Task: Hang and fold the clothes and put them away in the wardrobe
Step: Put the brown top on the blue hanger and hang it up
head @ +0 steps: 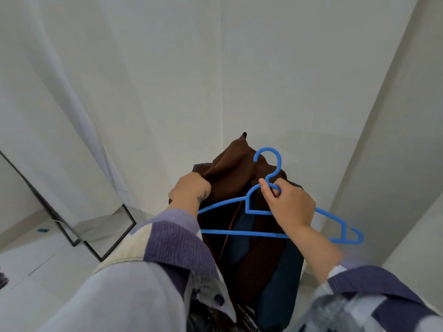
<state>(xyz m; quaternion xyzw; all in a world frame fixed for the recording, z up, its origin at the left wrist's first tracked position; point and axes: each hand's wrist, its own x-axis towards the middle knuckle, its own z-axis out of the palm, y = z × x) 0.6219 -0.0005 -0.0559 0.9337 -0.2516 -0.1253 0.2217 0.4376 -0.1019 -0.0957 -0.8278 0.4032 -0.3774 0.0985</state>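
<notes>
We are at the hanging step: our right hand [288, 202] pinches the blue plastic hanger [273, 212] below its hook. Beside the hanger, our left hand [190, 189] grips the brown cloth garment [236, 168], fingers curled. Next, we likely feed a hanger arm into its neck.

A home room: white curtains [72, 97], plain walls [275, 75], leaning black-framed mirror [72, 226]

support: pale floor [36, 283] | on it: black-framed mirror [105, 236] foot, small blue object [43, 230]
</notes>
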